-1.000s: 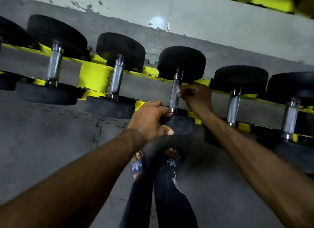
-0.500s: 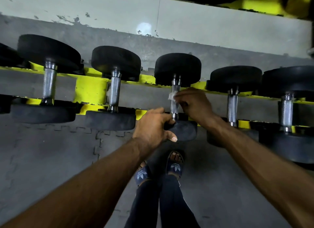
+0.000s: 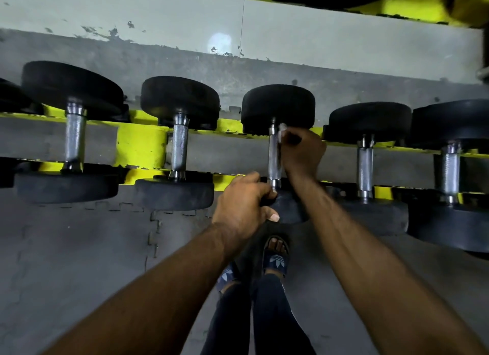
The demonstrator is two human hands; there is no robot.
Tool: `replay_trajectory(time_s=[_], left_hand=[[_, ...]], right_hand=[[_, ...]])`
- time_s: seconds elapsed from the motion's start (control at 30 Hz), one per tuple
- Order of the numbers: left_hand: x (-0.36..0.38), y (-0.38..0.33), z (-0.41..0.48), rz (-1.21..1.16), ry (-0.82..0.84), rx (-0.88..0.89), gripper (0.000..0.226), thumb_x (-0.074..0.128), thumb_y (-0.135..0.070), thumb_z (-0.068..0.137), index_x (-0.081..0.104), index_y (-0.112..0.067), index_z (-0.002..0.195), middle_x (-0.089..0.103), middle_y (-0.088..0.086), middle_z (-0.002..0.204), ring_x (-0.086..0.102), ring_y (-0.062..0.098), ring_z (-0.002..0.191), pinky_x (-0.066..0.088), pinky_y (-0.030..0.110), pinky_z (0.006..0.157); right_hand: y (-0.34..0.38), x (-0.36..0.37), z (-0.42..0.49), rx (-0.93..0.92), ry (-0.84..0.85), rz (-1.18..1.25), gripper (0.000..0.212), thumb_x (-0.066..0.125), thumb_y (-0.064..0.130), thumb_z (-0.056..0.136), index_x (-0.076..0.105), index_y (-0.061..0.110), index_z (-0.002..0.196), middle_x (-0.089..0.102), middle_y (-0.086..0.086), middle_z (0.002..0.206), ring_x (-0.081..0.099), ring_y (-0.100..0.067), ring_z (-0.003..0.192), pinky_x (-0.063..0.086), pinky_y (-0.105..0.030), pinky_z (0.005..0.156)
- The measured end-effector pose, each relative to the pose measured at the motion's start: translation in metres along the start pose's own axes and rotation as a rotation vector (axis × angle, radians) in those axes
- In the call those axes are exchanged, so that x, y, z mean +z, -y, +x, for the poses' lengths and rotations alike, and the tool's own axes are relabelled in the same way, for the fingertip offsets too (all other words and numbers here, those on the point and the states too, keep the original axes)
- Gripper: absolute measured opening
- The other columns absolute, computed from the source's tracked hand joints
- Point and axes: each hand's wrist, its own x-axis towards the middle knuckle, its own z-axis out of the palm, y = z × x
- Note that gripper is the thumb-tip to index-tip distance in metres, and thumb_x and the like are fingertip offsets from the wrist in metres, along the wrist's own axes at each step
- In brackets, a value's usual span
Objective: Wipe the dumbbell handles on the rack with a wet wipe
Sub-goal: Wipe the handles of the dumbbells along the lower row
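Knurled steel dumbbell handle [image 3: 274, 160], frame centre, on yellow metal rack [image 3: 140, 145]. My right hand [image 3: 303, 153] pinches small white wet wipe [image 3: 281, 130] against its upper end. My left hand [image 3: 240, 209] grasps lower black rubber head [image 3: 289, 209]. Neighbouring dumbbells [image 3: 179, 145] stand apart both sides.

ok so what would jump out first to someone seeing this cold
The two hands at the centre: the right hand holds a white wet wipe against the steel handle of the middle dumbbell, near its far end, while the left hand grips the same dumbbell at its near end. Next comes the bright yellow rack running left to right, with other black dumbbells resting across it on either side.
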Motion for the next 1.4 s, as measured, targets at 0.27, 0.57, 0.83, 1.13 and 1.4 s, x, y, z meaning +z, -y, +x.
replay_trajectory(time_s=[0.27, 0.57, 0.83, 1.13, 1.4], left_hand=[[0.001, -0.002, 0.0, 0.003, 0.011, -0.019, 0.04, 0.082, -0.042, 0.072, 0.072, -0.023, 0.106, 0.045, -0.01, 0.091, 0.047, 0.019, 0.1, 0.035, 0.028, 0.069], [0.004, -0.002, 0.0, 0.01, -0.008, -0.014, 0.035, 0.082, -0.04, 0.072, 0.07, -0.022, 0.099, 0.04, -0.01, 0.087, 0.039, 0.014, 0.092, 0.033, 0.029, 0.069], [0.009, 0.002, -0.002, -0.008, -0.042, 0.0, 0.036, 0.083, -0.038, 0.07, 0.072, -0.021, 0.1, 0.044, -0.009, 0.09, 0.044, 0.018, 0.096, 0.037, 0.03, 0.07], [0.021, 0.01, -0.011, -0.052, -0.14, 0.033, 0.032, 0.083, -0.034, 0.073, 0.074, -0.021, 0.101, 0.05, -0.008, 0.093, 0.049, 0.019, 0.096, 0.047, 0.032, 0.075], [0.023, 0.008, -0.015, -0.054, -0.158, 0.015, 0.035, 0.084, -0.033, 0.074, 0.074, -0.022, 0.106, 0.055, -0.003, 0.098, 0.051, 0.022, 0.099, 0.051, 0.036, 0.078]], right_hand=[[-0.009, 0.012, 0.021, 0.787, 0.425, 0.661, 0.02, 0.048, 0.016, 0.097, 0.053, 0.021, 0.079, 0.064, 0.01, 0.054, 0.061, -0.004, 0.057, 0.05, -0.022, 0.057], [-0.01, -0.004, 0.003, -0.082, 0.077, 0.28, 0.013, 0.074, 0.004, 0.077, 0.079, 0.013, 0.085, 0.076, -0.002, 0.084, 0.07, -0.012, 0.078, 0.056, -0.028, 0.078], [-0.004, 0.009, -0.001, -0.933, 0.349, -0.653, 0.012, 0.065, -0.002, 0.068, 0.069, -0.001, 0.08, 0.068, -0.013, 0.088, 0.054, -0.038, 0.103, 0.053, -0.039, 0.068], [0.011, 0.001, 0.017, -0.909, 0.608, -0.745, 0.011, 0.072, -0.002, 0.066, 0.071, 0.002, 0.076, 0.066, -0.01, 0.078, 0.056, -0.035, 0.096, 0.051, -0.039, 0.066], [0.002, -0.022, 0.008, -0.898, 0.942, -0.578, 0.013, 0.053, 0.022, 0.078, 0.061, 0.018, 0.069, 0.057, 0.0, 0.078, 0.054, -0.025, 0.077, 0.05, -0.042, 0.067]])
